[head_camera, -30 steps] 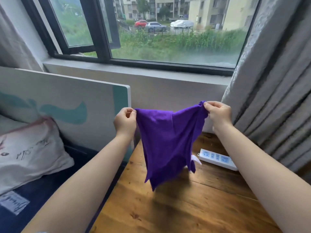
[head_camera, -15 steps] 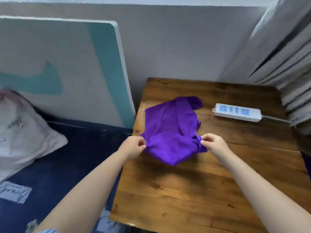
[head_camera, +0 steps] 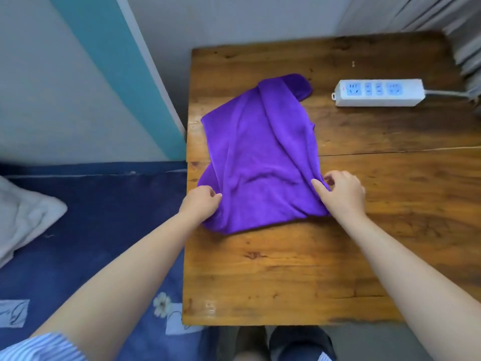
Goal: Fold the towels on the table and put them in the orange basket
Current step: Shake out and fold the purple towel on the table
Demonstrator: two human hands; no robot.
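Wooden table (head_camera: 299, 269) bears a purple towel (head_camera: 260, 157), both outstretched arms' left hand (head_camera: 200, 203) and right hand (head_camera: 341, 191) pinching its near corners.

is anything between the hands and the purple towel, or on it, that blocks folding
Nothing visible does. Both the left hand and right hand already pinch the purple towel. The power strip lies apart from it. No orange basket is in view.

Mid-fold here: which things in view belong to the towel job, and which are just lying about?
Job: towel, gripped by left hand and right hand, on the table. No basket in view.

Lying about: power strip, pillow, bed, curtain.
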